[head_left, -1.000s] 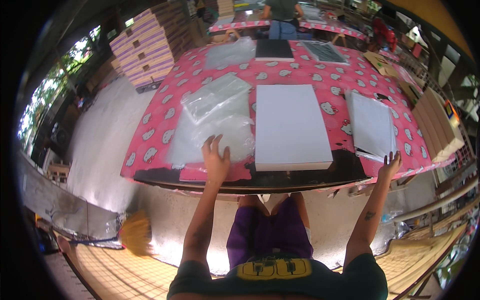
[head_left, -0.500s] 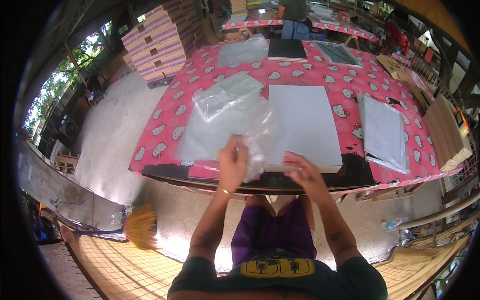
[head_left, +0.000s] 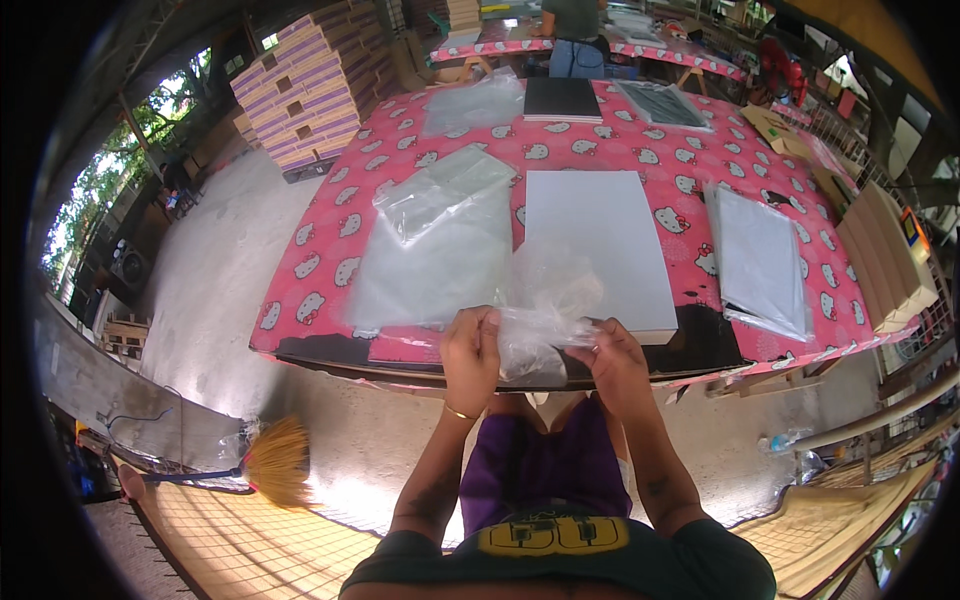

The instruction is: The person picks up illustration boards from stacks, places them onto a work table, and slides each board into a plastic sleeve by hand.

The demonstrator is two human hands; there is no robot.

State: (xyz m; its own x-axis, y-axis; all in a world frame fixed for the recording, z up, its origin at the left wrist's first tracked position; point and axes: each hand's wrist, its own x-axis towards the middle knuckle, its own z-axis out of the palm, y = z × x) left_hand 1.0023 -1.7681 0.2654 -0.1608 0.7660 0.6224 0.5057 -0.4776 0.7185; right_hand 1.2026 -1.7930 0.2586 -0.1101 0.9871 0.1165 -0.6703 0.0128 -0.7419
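A clear plastic bag (head_left: 545, 325) is stretched between my two hands at the table's near edge. My left hand (head_left: 472, 350) pinches one end of it, and my right hand (head_left: 615, 362) grips the other. Part of the bag spreads over a stack of white sheets (head_left: 600, 220) just beyond. To the left lies a pile of clear plastic bags (head_left: 430, 270), with a folded bundle of clear plastic (head_left: 445, 195) on top. White sheets in clear plastic (head_left: 758, 265) rest at the right.
The table has a pink patterned cover (head_left: 320, 255). At its far side are a black stack (head_left: 562, 100), more clear plastic (head_left: 475, 105) and a dark wrapped sheet (head_left: 662, 105). Cartons (head_left: 300, 95) rise at the left; cardboard pieces (head_left: 885, 260) line the right edge. A person (head_left: 575, 40) stands behind.
My left hand has moved down toward the near edge with the bag. My right hand, open before, now grips the bag's other end, and the plastic is drawn out sideways between them.
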